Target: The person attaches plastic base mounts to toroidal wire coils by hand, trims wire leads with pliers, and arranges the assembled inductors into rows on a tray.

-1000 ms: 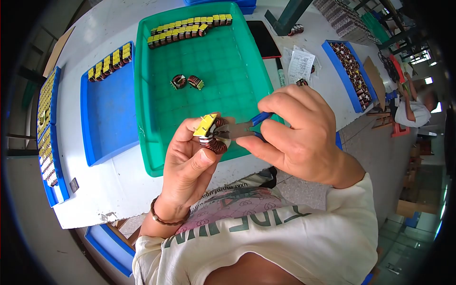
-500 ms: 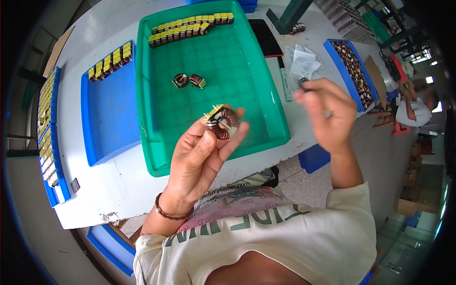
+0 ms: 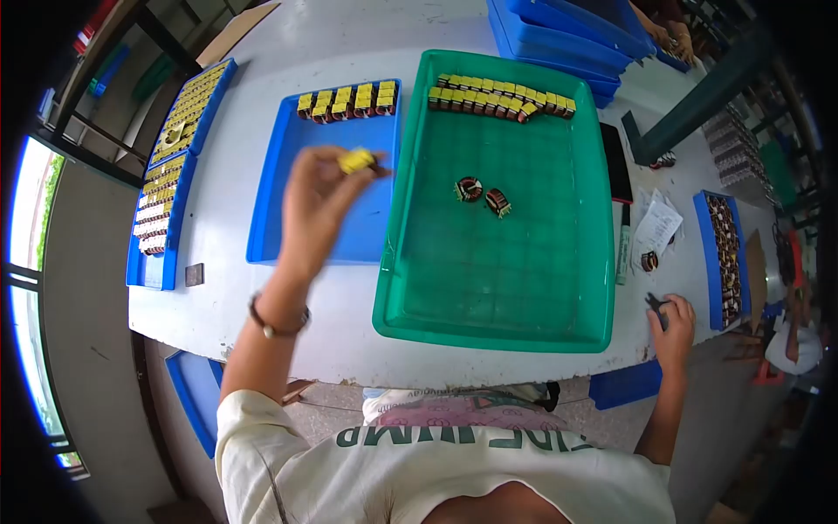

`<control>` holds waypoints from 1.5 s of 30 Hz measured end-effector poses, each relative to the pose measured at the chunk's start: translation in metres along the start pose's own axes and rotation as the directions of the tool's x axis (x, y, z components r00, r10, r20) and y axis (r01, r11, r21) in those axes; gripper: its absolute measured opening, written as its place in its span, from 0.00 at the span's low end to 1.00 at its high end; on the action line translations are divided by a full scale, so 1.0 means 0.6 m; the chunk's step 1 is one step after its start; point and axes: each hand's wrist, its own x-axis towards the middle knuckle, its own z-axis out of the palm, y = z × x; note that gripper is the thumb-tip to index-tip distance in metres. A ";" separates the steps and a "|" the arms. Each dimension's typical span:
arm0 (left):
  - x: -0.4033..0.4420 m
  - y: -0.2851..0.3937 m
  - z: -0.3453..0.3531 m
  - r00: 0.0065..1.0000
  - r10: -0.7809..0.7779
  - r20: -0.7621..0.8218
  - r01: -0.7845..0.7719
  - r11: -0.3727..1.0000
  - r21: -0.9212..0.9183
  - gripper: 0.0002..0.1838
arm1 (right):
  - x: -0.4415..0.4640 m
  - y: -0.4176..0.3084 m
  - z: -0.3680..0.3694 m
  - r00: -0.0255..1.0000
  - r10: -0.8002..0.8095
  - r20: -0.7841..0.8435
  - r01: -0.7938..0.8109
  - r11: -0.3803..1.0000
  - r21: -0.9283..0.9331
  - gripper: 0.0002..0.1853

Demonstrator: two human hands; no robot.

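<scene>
My left hand [image 3: 316, 196] is closed on a wound coil with a yellow base [image 3: 357, 161], held over the blue tray [image 3: 330, 236]. Several similar coils [image 3: 347, 101] stand along that tray's far edge. At the table's right front, my right hand [image 3: 675, 330] is closed round dark-handled pliers [image 3: 656, 307]. Two loose coils, one [image 3: 470, 189] beside the other [image 3: 498, 203], lie in the green tray [image 3: 493, 335], where rows of yellow-topped coils [image 3: 502, 98] line the far side.
Full trays [image 3: 190, 113] stand at the far left. Stacked blue bins [image 3: 559, 44] and a dark post [image 3: 698, 109] are at the back. Right of the green tray lie a marker [image 3: 623, 249], paper [image 3: 656, 225], a coil [image 3: 649, 260] and a coil-filled tray [image 3: 724, 253]. A co-worker's hands [image 3: 676, 39] show at top right.
My left hand has carried the coil left, from over the green tray to over the blue one. My right hand has moved down to the table with the pliers. The view has turned.
</scene>
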 end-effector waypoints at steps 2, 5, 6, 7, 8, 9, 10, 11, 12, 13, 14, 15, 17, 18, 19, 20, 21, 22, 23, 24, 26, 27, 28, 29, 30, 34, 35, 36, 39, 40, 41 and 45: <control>0.045 -0.021 -0.065 0.977 0.064 -0.205 0.034 0.896 0.443 0.15 | 0.007 -0.006 0.005 0.993 0.050 -0.104 -0.048 0.999 0.018 0.08; 0.099 -0.059 -0.140 0.930 0.180 -0.320 0.122 0.672 0.731 0.13 | 0.019 -0.022 0.008 0.973 0.111 -0.204 -0.103 0.994 0.047 0.06; 0.115 -0.075 -0.160 0.922 0.197 -0.333 0.146 0.620 0.771 0.13 | 0.023 -0.031 0.005 0.963 0.172 -0.207 -0.149 0.981 0.124 0.05; 0.129 -0.092 -0.178 0.914 0.215 -0.343 0.169 0.567 0.806 0.12 | 0.027 -0.041 0.000 0.950 0.234 -0.207 -0.194 0.961 0.198 0.04; 0.141 -0.109 -0.190 0.907 0.233 -0.351 0.192 0.514 0.836 0.12 | 0.030 -0.052 -0.007 0.934 0.295 -0.202 -0.237 0.934 0.269 0.03; 0.149 -0.124 -0.198 0.899 0.251 -0.360 0.217 0.460 0.861 0.11 | 0.033 -0.062 -0.014 0.915 0.354 -0.193 -0.276 0.900 0.338 0.02; 0.155 -0.137 -0.203 0.900 0.253 -0.354 0.210 0.461 0.862 0.11 | 0.038 -0.076 -0.020 0.913 0.359 -0.196 -0.281 0.899 0.337 0.02; 0.162 -0.148 -0.206 0.893 0.238 -0.382 0.245 0.455 0.856 0.11 | 0.044 -0.093 -0.026 0.920 0.357 -0.163 -0.278 0.885 0.373 0.01; 0.168 -0.158 -0.209 0.885 0.223 -0.409 0.280 0.447 0.850 0.11 | 0.050 -0.112 -0.032 0.926 0.355 -0.131 -0.276 0.870 0.408 0.01; 0.175 -0.167 -0.212 0.877 0.207 -0.433 0.312 0.439 0.842 0.11 | 0.054 -0.128 -0.037 0.930 0.354 -0.098 -0.278 0.852 0.443 0.01; 0.182 -0.175 -0.213 0.869 0.191 -0.456 0.343 0.431 0.835 0.11 | 0.056 -0.139 -0.040 0.934 0.352 -0.065 -0.281 0.833 0.476 0.01; 0.189 -0.182 -0.213 0.875 0.191 -0.445 0.331 0.433 0.838 0.11 | 0.057 -0.144 -0.042 0.929 0.364 -0.068 -0.291 0.831 0.473 0.01; 0.198 -0.196 -0.212 0.866 0.188 -0.463 0.322 0.499 0.805 0.11 | 0.058 -0.150 -0.046 0.930 0.365 -0.049 -0.296 0.820 0.490 0.01; 0.199 -0.203 -0.213 0.860 0.183 -0.476 0.321 0.530 0.784 0.11 | 0.061 -0.152 -0.047 0.932 0.361 -0.037 -0.296 0.815 0.499 0.01; 0.198 -0.208 -0.217 0.852 0.178 -0.492 0.324 0.560 0.763 0.11 | 0.065 -0.155 -0.049 0.935 0.354 -0.024 -0.293 0.809 0.509 0.02; 0.198 -0.211 -0.220 0.854 0.175 -0.490 0.323 0.559 0.764 0.11 | 0.070 -0.159 -0.051 0.934 0.356 -0.021 -0.297 0.809 0.508 0.02; 0.198 -0.213 -0.222 0.838 0.197 -0.510 0.330 0.561 0.759 0.11 | 0.076 -0.163 -0.054 0.943 0.333 -0.023 -0.272 0.806 0.525 0.02; 0.199 -0.216 -0.222 0.822 0.216 -0.527 0.335 0.565 0.754 0.11 | 0.083 -0.168 -0.058 0.949 0.313 -0.025 -0.251 0.804 0.540 0.02; 0.201 -0.220 -0.220 0.807 0.235 -0.541 0.336 0.571 0.749 0.12 | 0.089 -0.172 -0.062 0.955 0.296 -0.029 -0.231 0.801 0.552 0.02; 0.207 -0.225 -0.218 0.796 0.254 -0.550 0.330 0.579 0.745 0.12 | 0.095 -0.177 -0.065 0.958 0.285 -0.036 -0.216 0.798 0.562 0.03; 0.216 -0.264 -0.261 0.814 0.274 -0.512 0.358 0.457 0.814 0.14 | 0.117 -0.191 -0.058 0.974 0.207 -0.089 -0.119 0.807 0.578 0.06; 0.220 -0.266 -0.258 0.791 0.277 -0.545 0.418 0.406 0.813 0.16 | 0.136 -0.196 -0.049 0.981 0.118 -0.153 -0.005 0.809 0.588 0.07; 0.218 -0.273 -0.267 0.801 0.259 -0.540 0.391 0.456 0.799 0.19 | 0.153 -0.209 -0.049 0.977 0.083 -0.199 0.055 0.797 0.601 0.08; 0.225 -0.294 -0.298 0.834 0.239 -0.497 0.359 0.449 0.818 0.21 | 0.159 -0.206 -0.023 0.982 0.017 -0.189 0.108 0.770 0.629 0.07; 0.229 -0.308 -0.318 0.857 0.241 -0.456 0.306 0.475 0.825 0.22 | 0.180 -0.223 -0.029 0.977 -0.064 -0.201 0.166 0.824 0.542 0.06; 0.214 -0.251 -0.282 0.816 0.347 -0.463 0.198 0.584 0.787 0.18 | 0.241 -0.269 0.015 0.953 -0.299 -0.035 0.291 0.883 0.368 0.12; 0.197 -0.190 -0.219 0.840 0.268 -0.471 0.217 0.630 0.745 0.17 | 0.260 -0.283 0.020 0.947 -0.302 0.113 0.257 0.919 0.300 0.18; 0.173 -0.129 -0.157 0.858 0.187 -0.479 0.249 0.664 0.705 0.16 | 0.277 -0.301 0.024 0.919 -0.296 0.260 0.236 0.942 0.238 0.24; 0.120 -0.045 -0.043 0.946 0.105 -0.306 0.077 0.845 0.529 0.12 | 0.305 -0.349 0.081 0.927 -0.302 0.224 0.270 0.949 0.164 0.30; 0.098 -0.011 0.003 0.974 0.093 -0.209 0.014 0.889 0.458 0.11 | 0.305 -0.359 0.098 0.928 -0.298 0.225 0.267 0.950 0.160 0.30; 0.075 0.015 0.045 0.990 0.090 -0.110 -0.043 0.926 0.376 0.10 | 0.305 -0.367 0.113 0.925 -0.325 0.195 0.294 0.941 0.170 0.29; 0.014 0.046 0.127 0.985 -0.102 0.138 0.099 0.995 0.028 0.05 | 0.309 -0.386 0.168 0.906 -0.413 0.098 0.391 0.902 0.181 0.25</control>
